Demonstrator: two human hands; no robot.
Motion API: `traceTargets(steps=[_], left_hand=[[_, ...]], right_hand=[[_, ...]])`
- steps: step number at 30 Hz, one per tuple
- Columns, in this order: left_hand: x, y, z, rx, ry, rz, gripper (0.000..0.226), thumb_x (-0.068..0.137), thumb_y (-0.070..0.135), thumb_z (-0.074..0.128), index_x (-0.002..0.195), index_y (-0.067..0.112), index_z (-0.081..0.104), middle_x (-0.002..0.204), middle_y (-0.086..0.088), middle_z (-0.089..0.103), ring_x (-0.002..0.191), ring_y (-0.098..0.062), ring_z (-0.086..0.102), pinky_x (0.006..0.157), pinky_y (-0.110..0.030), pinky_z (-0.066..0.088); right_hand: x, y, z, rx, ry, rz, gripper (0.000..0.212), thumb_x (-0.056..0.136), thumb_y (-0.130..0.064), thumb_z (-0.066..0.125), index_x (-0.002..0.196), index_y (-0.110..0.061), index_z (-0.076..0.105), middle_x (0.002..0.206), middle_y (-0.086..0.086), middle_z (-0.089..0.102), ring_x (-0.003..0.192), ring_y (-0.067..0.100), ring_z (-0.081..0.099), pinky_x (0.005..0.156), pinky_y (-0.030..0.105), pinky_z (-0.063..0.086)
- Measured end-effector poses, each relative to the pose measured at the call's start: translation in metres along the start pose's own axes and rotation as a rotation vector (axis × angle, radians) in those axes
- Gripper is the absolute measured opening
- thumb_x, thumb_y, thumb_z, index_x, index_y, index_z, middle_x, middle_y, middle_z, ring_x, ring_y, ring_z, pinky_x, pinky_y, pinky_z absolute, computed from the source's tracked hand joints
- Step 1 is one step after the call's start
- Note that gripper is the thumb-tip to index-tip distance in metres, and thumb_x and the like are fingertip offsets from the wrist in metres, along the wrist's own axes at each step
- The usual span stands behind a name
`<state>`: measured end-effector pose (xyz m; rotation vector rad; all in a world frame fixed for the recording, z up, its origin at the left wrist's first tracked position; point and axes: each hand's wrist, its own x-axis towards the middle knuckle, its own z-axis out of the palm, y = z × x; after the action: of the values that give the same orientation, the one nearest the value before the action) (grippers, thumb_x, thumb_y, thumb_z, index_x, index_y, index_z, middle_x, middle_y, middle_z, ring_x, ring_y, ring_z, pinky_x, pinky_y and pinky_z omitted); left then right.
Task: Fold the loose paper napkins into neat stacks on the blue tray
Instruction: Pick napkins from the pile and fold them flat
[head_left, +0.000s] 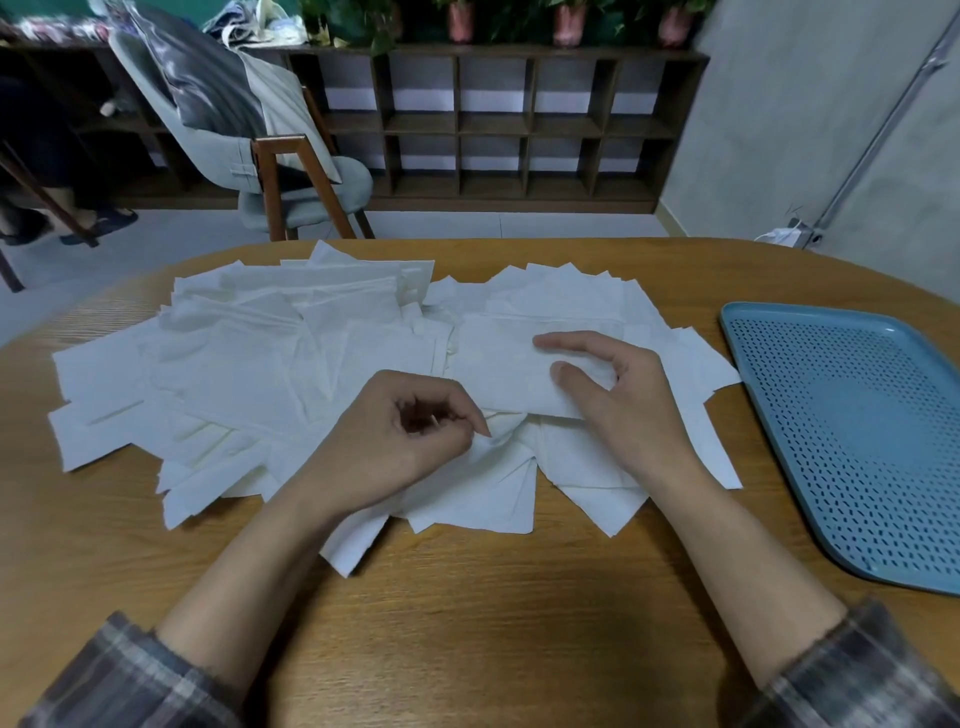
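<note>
White paper napkins (249, 364) lie scattered mid-worktop (467, 597), blue tray (737, 332) at right holding no stack yet; left hand (400, 431) pinches a crumpled napkin corner (498, 431), probably to free one sheet, while right hand (618, 384), fingers loosely spread, steadies a half-folded napkin (498, 364).

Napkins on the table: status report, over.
Left hand pinches a loose napkin. Right hand presses a folded napkin. Blue tray holds none. Nothing in the way.
</note>
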<state>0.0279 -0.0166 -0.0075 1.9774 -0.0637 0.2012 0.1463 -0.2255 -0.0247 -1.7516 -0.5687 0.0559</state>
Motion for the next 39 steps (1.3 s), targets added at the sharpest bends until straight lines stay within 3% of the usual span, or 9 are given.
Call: traceTargets(steps=[5, 12, 19, 22, 26, 30, 35, 37, 39], left_hand=[[0.001, 0.002, -0.009, 0.006, -0.209, -0.165, 0.019, 0.087, 0.008, 0.072, 0.083, 0.021, 0.086, 0.068, -0.03, 0.062, 0.06, -0.023, 0.057, 0.065, -0.028, 0.048], [0.001, 0.001, -0.011, -0.016, -0.339, -0.306, 0.005, 0.092, 0.01, 0.08, 0.093, 0.011, 0.085, 0.081, -0.015, 0.079, 0.075, -0.024, 0.078, 0.077, -0.03, 0.062], [0.003, 0.001, -0.007, -0.109, -0.225, -0.088, 0.017, 0.093, 0.013, 0.056, 0.087, 0.008, 0.07, 0.109, -0.005, 0.078, 0.108, -0.017, 0.071, 0.09, -0.027, 0.053], [0.004, 0.0, -0.007, -0.226, -0.145, -0.073, 0.014, 0.089, 0.021, 0.053, 0.079, 0.014, 0.06, 0.09, -0.015, 0.068, 0.087, -0.02, 0.06, 0.074, -0.029, 0.042], [0.003, 0.002, -0.011, -0.416, -0.047, -0.083, 0.017, 0.081, 0.03, 0.053, 0.071, 0.016, 0.053, 0.072, -0.002, 0.052, 0.066, -0.018, 0.048, 0.054, -0.026, 0.036], [0.004, 0.009, -0.009, -0.484, 0.11, -0.157, 0.012, 0.08, 0.027, 0.055, 0.07, 0.021, 0.058, 0.073, -0.001, 0.056, 0.064, -0.017, 0.055, 0.052, -0.026, 0.04], [0.007, -0.002, -0.002, -0.16, 0.363, -0.075, 0.017, 0.101, 0.017, 0.062, 0.087, 0.022, 0.07, 0.076, -0.016, 0.056, 0.072, -0.021, 0.048, 0.065, -0.03, 0.037], [0.005, 0.002, 0.0, -0.145, 0.34, -0.069, 0.01, 0.101, 0.018, 0.069, 0.107, 0.026, 0.072, 0.061, -0.001, 0.054, 0.06, -0.009, 0.05, 0.059, -0.021, 0.039], [0.004, 0.006, 0.002, -0.169, 0.305, -0.061, 0.03, 0.094, 0.016, 0.079, 0.12, 0.026, 0.068, 0.07, 0.009, 0.069, 0.064, -0.006, 0.064, 0.058, -0.016, 0.049]], right_hand=[[0.0, 0.0, -0.001, -0.002, 0.01, 0.001, 0.03, 0.1, -0.007, 0.065, 0.114, -0.028, 0.08, 0.119, -0.026, 0.074, 0.123, -0.01, 0.059, 0.106, 0.01, 0.042], [0.0, -0.002, 0.0, -0.006, 0.001, -0.002, 0.029, 0.099, -0.006, 0.066, 0.113, -0.028, 0.08, 0.117, -0.026, 0.075, 0.123, -0.01, 0.06, 0.103, 0.005, 0.04], [0.0, -0.004, 0.0, 0.025, -0.011, -0.013, 0.027, 0.1, -0.007, 0.065, 0.112, -0.026, 0.08, 0.118, -0.022, 0.076, 0.123, -0.007, 0.061, 0.103, 0.007, 0.041], [0.0, -0.005, 0.0, 0.03, -0.013, -0.017, 0.022, 0.103, -0.013, 0.065, 0.114, -0.025, 0.08, 0.118, -0.019, 0.076, 0.123, -0.005, 0.062, 0.104, 0.01, 0.042], [-0.001, -0.01, -0.001, 0.052, -0.004, 0.002, 0.019, 0.105, -0.028, 0.063, 0.113, -0.024, 0.08, 0.118, -0.019, 0.076, 0.121, -0.007, 0.062, 0.104, 0.01, 0.043], [-0.004, -0.016, -0.001, 0.216, -0.141, 0.073, 0.051, 0.099, -0.059, 0.049, 0.111, -0.022, 0.081, 0.121, -0.013, 0.077, 0.127, 0.002, 0.062, 0.114, 0.027, 0.038], [-0.007, -0.019, 0.003, 0.139, -0.14, 0.054, 0.012, 0.095, -0.026, 0.076, 0.1, -0.017, 0.083, 0.104, -0.009, 0.08, 0.106, 0.003, 0.071, 0.089, 0.012, 0.048], [-0.006, -0.016, 0.002, 0.144, -0.103, 0.079, 0.009, 0.094, -0.023, 0.078, 0.099, -0.017, 0.083, 0.103, -0.009, 0.08, 0.105, 0.004, 0.072, 0.088, 0.015, 0.051], [-0.006, -0.016, 0.002, 0.168, -0.089, 0.099, 0.011, 0.094, -0.023, 0.078, 0.101, -0.017, 0.082, 0.106, -0.008, 0.08, 0.105, 0.006, 0.072, 0.087, 0.02, 0.053]])
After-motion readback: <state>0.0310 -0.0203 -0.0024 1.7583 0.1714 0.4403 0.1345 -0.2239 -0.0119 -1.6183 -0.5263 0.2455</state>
